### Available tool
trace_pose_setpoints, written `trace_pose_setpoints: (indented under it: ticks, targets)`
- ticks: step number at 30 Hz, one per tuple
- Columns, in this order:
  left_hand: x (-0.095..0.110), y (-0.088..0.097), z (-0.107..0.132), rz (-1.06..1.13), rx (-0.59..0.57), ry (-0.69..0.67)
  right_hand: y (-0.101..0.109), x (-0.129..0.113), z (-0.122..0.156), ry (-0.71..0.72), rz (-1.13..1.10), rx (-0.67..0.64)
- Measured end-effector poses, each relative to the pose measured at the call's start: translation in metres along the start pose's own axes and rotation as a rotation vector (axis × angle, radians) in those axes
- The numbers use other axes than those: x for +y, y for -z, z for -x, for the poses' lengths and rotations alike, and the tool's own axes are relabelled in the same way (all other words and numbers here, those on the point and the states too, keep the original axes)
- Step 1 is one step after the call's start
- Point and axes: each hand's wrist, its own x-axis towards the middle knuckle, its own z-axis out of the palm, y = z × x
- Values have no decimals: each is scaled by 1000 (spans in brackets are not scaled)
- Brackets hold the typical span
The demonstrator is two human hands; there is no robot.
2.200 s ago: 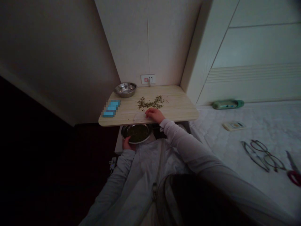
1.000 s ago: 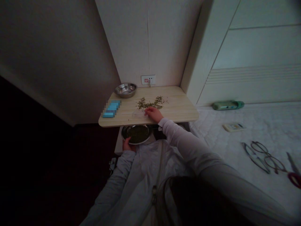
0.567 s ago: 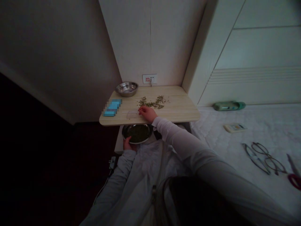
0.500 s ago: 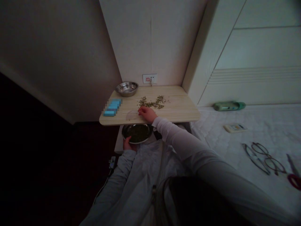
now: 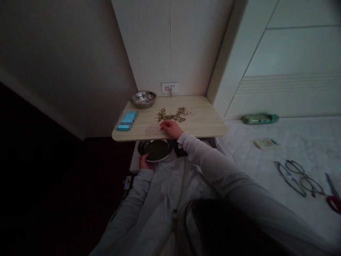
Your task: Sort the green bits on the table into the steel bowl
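The right hand (image 5: pixel 172 128) rests palm-down with curled fingers on the surface (image 5: pixel 202 122), sweeping green beans (image 5: pixel 172 115) lying just beyond it. Below its near edge, the left hand (image 5: pixel 145 163) grips the bean-filled steel bowl (image 5: pixel 155 150). Next, judging so, beans need drawing toward that edge.

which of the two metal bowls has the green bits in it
The bowl held by the left hand below the table edge; the far bowl looks empty.

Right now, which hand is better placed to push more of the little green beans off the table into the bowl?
The right hand, probably. It rests on the table right beside the scattered beans. The left hand holds the bowl below the table edge.
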Motion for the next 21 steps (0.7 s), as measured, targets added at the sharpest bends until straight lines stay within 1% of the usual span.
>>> trace_pose_setpoints:
  ticks: [5,7,10,12,14,16,18,21]
  targets:
    - [2,-3,4,11,19,-2,17,7,-1,-74,-48,184]
    - [1,-3,4,14,10,6,21,7,2,-84,-48,227]
    - [1,-1,1,3,-14,1,16,2,14,-48,-17,173]
    - [0,1,-2,-30,-39,3,7,-5,24,-12,37,85]
    - [-1,2,-4,-65,-55,2,-2,-11,31,4,122,45]
    - [-2,3,-5,-72,-52,-35,-8,-16,34,-14,233,56]
    - [-2,3,-6,-52,-41,-56,-9,-17,33,-49,310,93]
    - [-1,3,-6,-22,-33,0,1,-14,32,-103,348,157]
